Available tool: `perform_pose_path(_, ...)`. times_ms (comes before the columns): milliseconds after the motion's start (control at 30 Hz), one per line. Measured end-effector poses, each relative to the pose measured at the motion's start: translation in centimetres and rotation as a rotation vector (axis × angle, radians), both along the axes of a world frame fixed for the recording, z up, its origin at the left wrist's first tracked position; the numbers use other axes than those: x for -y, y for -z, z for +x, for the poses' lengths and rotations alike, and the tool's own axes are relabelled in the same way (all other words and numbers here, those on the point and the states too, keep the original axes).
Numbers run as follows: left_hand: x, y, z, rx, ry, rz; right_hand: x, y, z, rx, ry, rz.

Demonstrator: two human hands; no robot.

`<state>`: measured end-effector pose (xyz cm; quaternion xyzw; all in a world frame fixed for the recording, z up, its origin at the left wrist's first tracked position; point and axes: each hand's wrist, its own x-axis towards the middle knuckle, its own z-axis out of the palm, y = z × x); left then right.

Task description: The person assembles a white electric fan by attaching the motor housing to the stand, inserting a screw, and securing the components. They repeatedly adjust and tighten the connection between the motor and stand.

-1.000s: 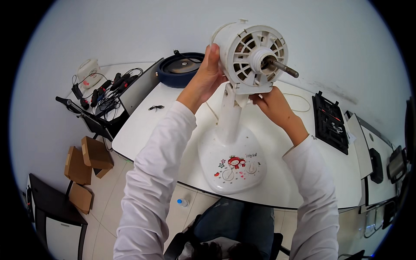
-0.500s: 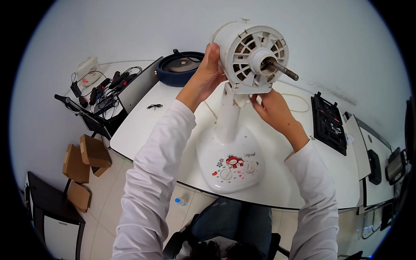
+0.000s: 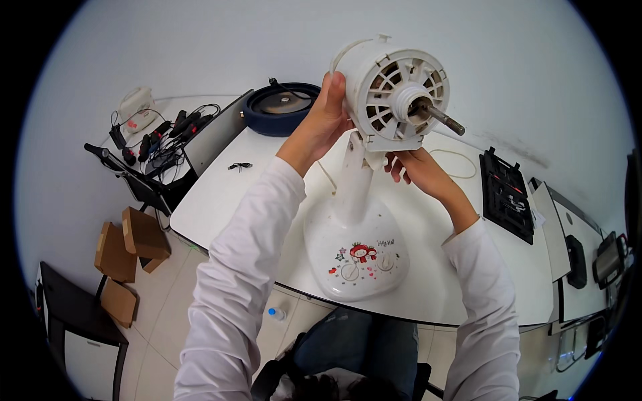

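A white electric fan without blades or grille stands on the white table [image 3: 267, 194]. Its round motor housing [image 3: 401, 100] has a slotted front and a bare metal shaft [image 3: 445, 120] that points forward and right. Cartoon stickers and two round dials show on its base [image 3: 358, 260]. My left hand [image 3: 321, 120] is closed on the left side of the housing, thumb up and the other fingers partly hidden. Beneath the housing, beside the neck [image 3: 354, 170], my right hand [image 3: 421, 170] has its fingers curled at a small white part; the contact is mostly hidden.
A round dark blue device [image 3: 277, 110] with a cable sits at the back left. A short black cable [image 3: 240, 166] lies at left. On the right is an open black tool case [image 3: 505, 194]. Cardboard boxes [image 3: 144, 234] and a blue-capped bottle [image 3: 276, 313] are on the floor.
The motor housing has dipped a little and shifted slightly right, my left hand moving with it. My right hand's fingers have shifted, with more fingertips showing under the housing.
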<state>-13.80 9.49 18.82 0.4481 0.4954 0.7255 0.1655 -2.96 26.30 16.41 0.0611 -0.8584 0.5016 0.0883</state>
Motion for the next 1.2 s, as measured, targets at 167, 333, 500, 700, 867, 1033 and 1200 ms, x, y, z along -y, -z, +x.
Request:
perform_pose_path(167, -0.2, -0.2, 0.2, -0.01, -0.004, 0.011, -1.0, 0.5, -1.8, 0.186, -0.09, -0.299)
perform_pose_path(333, 0.0, 0.0, 0.1, -0.007, -0.017, -0.001, -1.0, 0.4, -1.5, 0.147, -0.041, -0.285)
perform_pose_path(500, 0.1, -0.2, 0.2, 0.007, -0.008, 0.004, -1.1, 1.7, -0.6, -0.484, 0.094, 0.296)
perform_pose_path(700, -0.2, 0.1, 0.5, 0.026, -0.033, 0.017, -1.5, 0.9, -1.9, -0.34, 0.061, 0.289)
perform_pose_path(867, 0.1, -0.2, 0.2, 0.005, -0.006, -0.004, 0.5, -0.9, -1.6, 0.139, 0.095, -0.109)
perform_pose_path(1033, -0.2, -0.4, 0.2, -0.022, 0.013, -0.005, -2.0, 3.0, -2.4, -0.53, 0.11, 0.082)
perform_pose_path(1200, 0.0, 0.0, 0.1, 0.004, 0.007, 0.005, -1.2, 0.5, -0.7, -0.48, 0.09, 0.443)
